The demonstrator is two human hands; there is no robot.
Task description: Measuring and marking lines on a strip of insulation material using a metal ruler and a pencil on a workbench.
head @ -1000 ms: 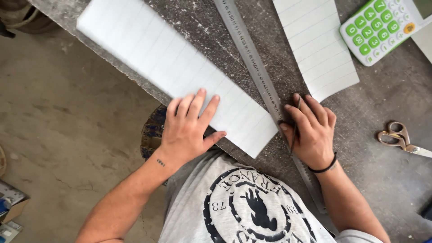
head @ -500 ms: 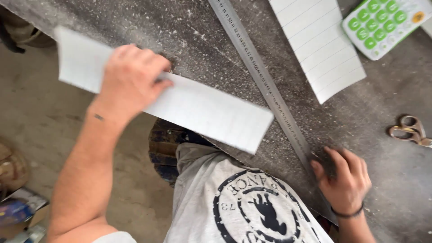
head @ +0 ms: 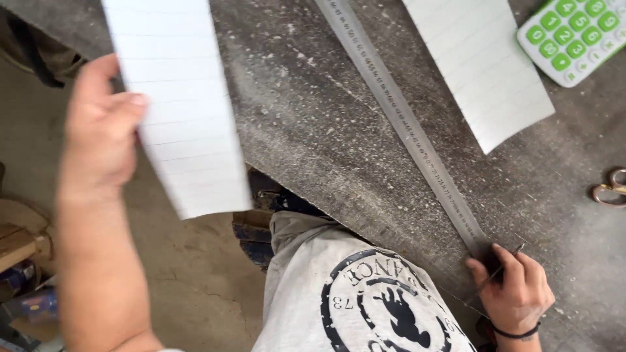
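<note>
While the person's grey printed shirt filled the near edge of the view, the right hand lay low at the right, its wrist with a dark band partly cut off by the frame's bottom edge. Its fingers were curled and pressed down on the near end of a long steel ruler, and a thin dark tool, perhaps a pen or blade, showed between them; what it was could not be made out. The ruler ran away from those fingertips across the dusty grey table and was cut off at the top edge.

The left hand was raised off to the left, over the floor beyond the table's edge. It was clenched on a lined white paper strip, the thumb lying across the sheet's near face and the other fingers hidden behind it. The strip hung free below the thumb and rose past it out of the frame, so its full length was not seen.

Beyond the right fingertips, across the ruler, lay a second lined sheet, its far end cut off. Just right of those fingers, at the frame's side, only the handles of scissors showed. Farthest away, a green-keyed calculator was clipped by the corner.
</note>
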